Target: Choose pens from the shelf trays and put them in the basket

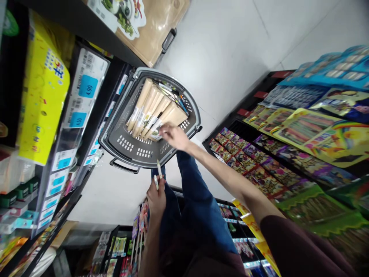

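Observation:
A grey shopping basket (117, 134) stands in front of my legs. Inside it, several tan paper packages (152, 109) with white labels lie side by side, with a few slim, dark and blue items (183, 104) along the far side. Over the near right part of the basket is my right hand (175, 137), its fingers curled together close to the packages; what they hold, if anything, is hidden. Below the near rim, my left hand (156, 196) is closed on two slim white pens (159, 169), which point up toward the basket.
A shelf with price tags (86, 86) and a yellow package (43, 92) runs along the left. Colourful snack packets (311, 134) fill the rack on the right. A brown cardboard box (155, 23) with a black handle sits beyond the basket, beside pale floor (230, 46).

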### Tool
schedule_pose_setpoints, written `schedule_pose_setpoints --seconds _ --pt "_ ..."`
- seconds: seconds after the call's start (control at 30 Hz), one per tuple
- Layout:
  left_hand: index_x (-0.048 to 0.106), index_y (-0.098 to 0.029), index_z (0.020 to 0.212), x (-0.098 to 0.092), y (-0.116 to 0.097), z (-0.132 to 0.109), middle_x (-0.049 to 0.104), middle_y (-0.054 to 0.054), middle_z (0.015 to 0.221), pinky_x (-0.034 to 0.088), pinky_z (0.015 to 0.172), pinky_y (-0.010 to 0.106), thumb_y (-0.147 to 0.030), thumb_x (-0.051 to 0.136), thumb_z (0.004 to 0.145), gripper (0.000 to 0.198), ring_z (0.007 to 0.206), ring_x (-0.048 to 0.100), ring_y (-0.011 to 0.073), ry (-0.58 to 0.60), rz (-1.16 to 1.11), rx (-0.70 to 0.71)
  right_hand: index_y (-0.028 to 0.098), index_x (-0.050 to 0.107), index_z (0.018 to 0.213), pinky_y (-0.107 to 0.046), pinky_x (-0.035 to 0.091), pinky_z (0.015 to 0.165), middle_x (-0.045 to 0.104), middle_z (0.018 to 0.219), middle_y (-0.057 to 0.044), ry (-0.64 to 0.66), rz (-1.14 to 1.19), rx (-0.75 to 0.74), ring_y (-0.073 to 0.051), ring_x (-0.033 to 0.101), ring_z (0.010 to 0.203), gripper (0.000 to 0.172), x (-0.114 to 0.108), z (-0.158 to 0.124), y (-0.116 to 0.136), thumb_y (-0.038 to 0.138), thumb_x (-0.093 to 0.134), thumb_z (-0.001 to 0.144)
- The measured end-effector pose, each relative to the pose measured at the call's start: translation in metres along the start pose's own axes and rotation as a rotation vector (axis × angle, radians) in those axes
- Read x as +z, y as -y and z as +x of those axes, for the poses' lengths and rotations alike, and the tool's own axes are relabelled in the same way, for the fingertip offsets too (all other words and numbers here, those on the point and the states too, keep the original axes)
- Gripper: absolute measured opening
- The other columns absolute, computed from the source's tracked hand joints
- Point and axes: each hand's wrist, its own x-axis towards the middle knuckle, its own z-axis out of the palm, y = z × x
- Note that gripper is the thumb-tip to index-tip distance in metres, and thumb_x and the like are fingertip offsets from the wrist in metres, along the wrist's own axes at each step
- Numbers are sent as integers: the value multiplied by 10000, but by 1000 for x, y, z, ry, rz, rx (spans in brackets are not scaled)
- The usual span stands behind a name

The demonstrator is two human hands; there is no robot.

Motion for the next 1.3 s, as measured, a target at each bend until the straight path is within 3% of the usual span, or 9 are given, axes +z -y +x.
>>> schedule_pose_setpoints --seconds 0.1,0.3,0.53,0.63,0.77,0.9,1.0,1.17,1.3 --pt "645 -189 1048 9 -2 -4 733 65 903 526 818 318 -387 435 955 303 888 695 206 26 -57 32 177 623 1201 -418 453 971 507 1371 -119 -124 -318 49 -284 564 1136 352 -30 52 -11 358 442 960" --pt "649 -180 1055 18 -7 -8 737 76 899 531 834 316 -386 450 950 305 888 704 208 65 -114 44 112 510 1342 -470 448 980 559 1276 -169 -134 -579 131 -309 556 1141 447 -47 112 -25 316 334 986" --pt "658 -178 1037 16 2 -10 742 82 910 536 821 319 -390 465 940 302 866 706 208 71 -122 32 105 544 1252 -436 466 932 577 1242 -182 -211 -656 129 -299 566 1119 427 -33 113 -30 311 258 1011" --pt "656 -179 1052 16 7 -11 741 82 926 526 851 329 -405 466 941 315 892 700 213 83 -134 8 102 540 1230 -427 482 877 644 1121 -186 -169 -720 140 -301 611 1038 429 -34 105 -31 329 244 1017" --pt "654 -170 1062 17 9 -11 738 86 939 523 852 323 -411 477 934 325 903 696 215 94 -150 -19 85 472 1320 -438 489 820 691 1006 -199 -113 -783 189 -313 660 927 402 -40 104 -35 250 295 999" --pt "654 -166 1056 18 10 -12 734 86 937 525 834 309 -400 479 933 317 895 694 210 92 -161 0 67 348 1445 -462 490 832 685 1027 -213 -98 -891 164 -313 663 971 492 -46 117 -36 85 272 959" --pt "655 -169 1053 19 11 -12 733 86 938 523 836 309 -389 478 935 306 901 694 210 91 -158 14 57 364 1453 -503 485 875 666 1063 -221 -41 -945 105 -328 642 1051 496 -47 132 -35 98 261 970" --pt "653 -166 1024 21 15 -14 733 103 952 521 843 331 -384 477 934 294 911 694 224 95 -151 34 -25 563 1245 -595 469 916 632 1055 -209 22 -1003 9 -376 603 1128 482 -43 162 -41 274 266 1012" --pt "642 -175 1020 21 20 -18 731 113 978 516 852 360 -385 472 941 282 922 694 237 100 -148 31 -45 651 1024 -654 466 840 613 876 -160 5 -980 -89 -392 623 1099 707 -37 184 -45 373 81 1028"
